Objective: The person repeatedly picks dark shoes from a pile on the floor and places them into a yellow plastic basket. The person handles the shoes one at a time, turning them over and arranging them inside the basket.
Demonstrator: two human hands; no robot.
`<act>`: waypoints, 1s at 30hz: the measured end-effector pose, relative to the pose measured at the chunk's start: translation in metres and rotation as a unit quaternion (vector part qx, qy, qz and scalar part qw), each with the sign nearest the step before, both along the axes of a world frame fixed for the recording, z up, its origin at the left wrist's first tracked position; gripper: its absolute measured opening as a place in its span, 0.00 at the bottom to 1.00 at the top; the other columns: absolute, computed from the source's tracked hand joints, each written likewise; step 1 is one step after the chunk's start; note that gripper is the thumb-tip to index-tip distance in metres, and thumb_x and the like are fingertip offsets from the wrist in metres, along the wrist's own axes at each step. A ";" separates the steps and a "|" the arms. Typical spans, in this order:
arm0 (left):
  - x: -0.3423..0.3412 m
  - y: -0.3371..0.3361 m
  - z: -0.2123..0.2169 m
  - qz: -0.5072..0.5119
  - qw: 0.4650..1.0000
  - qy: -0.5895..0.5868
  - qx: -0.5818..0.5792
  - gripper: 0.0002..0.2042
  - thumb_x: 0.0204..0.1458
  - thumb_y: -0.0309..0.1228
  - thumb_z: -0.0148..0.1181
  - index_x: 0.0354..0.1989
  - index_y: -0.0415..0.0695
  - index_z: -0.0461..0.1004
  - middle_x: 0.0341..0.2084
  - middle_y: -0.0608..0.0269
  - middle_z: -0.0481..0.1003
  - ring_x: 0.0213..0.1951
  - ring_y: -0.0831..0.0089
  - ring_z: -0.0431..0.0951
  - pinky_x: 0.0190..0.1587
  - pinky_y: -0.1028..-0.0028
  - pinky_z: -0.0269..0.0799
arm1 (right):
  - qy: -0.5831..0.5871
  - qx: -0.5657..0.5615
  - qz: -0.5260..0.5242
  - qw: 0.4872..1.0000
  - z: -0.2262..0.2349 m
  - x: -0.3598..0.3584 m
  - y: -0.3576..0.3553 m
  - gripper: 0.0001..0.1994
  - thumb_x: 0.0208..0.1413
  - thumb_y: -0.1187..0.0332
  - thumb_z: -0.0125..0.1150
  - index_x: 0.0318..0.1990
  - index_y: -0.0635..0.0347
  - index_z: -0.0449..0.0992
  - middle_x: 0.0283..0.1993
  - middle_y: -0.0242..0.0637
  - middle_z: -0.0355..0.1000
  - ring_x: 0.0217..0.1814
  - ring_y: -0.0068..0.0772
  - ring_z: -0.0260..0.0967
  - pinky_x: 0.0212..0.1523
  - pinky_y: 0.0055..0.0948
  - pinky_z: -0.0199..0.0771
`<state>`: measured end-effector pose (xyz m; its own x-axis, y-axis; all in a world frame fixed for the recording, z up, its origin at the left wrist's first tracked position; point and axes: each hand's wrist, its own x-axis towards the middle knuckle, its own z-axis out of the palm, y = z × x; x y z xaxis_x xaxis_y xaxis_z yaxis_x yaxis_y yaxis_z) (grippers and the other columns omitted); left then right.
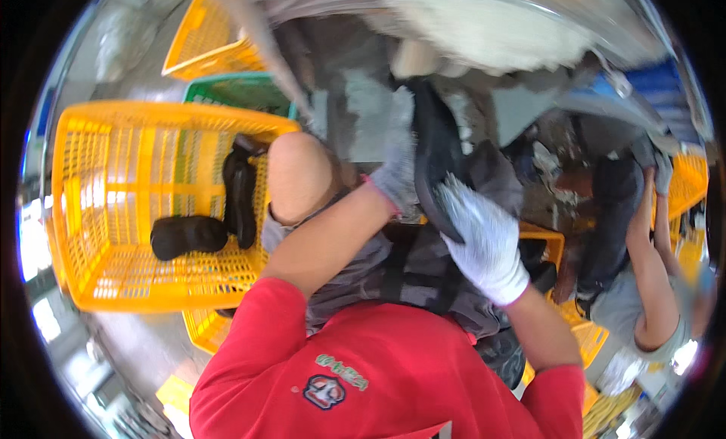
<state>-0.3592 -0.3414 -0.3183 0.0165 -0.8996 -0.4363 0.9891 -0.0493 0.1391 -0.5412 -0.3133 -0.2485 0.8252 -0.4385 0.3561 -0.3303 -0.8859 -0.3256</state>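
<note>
A long, curved black shoe sole (439, 148) is held upright before me, its far end beside a pale rounded wheel-like part (414, 58) of a machine. Whether they touch I cannot tell. My left hand (395, 155), in a greyish-white glove and blurred, grips the sole from its left side. Wrapped around the near right side is my right hand (484, 238), in a white knit glove. Two similar black soles, one lying crosswise (189, 238) and one lengthwise (240, 193), rest in the yellow basket (162, 115) at my left.
A machine hood (484, 27) with white fluffy dust overhangs the far side. Behind the yellow basket stand a green crate (242, 91) and another yellow crate (204, 42). At the right, a co-worker's forearms (650, 265) reach forward. A yellow crate (556, 242) sits beside my right wrist.
</note>
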 end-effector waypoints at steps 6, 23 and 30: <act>0.031 -0.021 -0.054 0.006 0.949 -0.315 -0.007 0.20 0.69 0.49 0.59 0.51 0.42 0.76 0.38 0.57 0.80 0.39 0.57 0.82 0.45 0.59 0.82 | -0.070 0.054 -0.183 0.979 -0.055 0.068 -0.027 0.21 0.64 0.60 0.70 0.59 0.62 0.82 0.50 0.50 0.84 0.50 0.54 0.84 0.53 0.43 0.84; 0.033 -0.038 -0.048 -0.028 0.985 -0.144 -0.088 0.31 0.69 0.63 0.46 0.56 0.44 0.74 0.36 0.57 0.78 0.37 0.63 0.80 0.41 0.63 0.79 | -0.046 0.520 -0.089 0.848 0.052 0.100 -0.046 0.30 0.63 0.62 0.71 0.68 0.68 0.74 0.57 0.49 0.81 0.60 0.40 0.79 0.64 0.38 0.76; 0.023 -0.030 -0.053 -0.064 0.997 -0.008 -0.041 0.30 0.73 0.63 0.45 0.58 0.46 0.72 0.32 0.58 0.76 0.34 0.65 0.79 0.39 0.63 0.78 | -0.045 0.182 -0.173 0.967 -0.016 0.032 0.033 0.38 0.55 0.65 0.78 0.72 0.68 0.70 0.62 0.56 0.79 0.61 0.56 0.81 0.63 0.43 0.80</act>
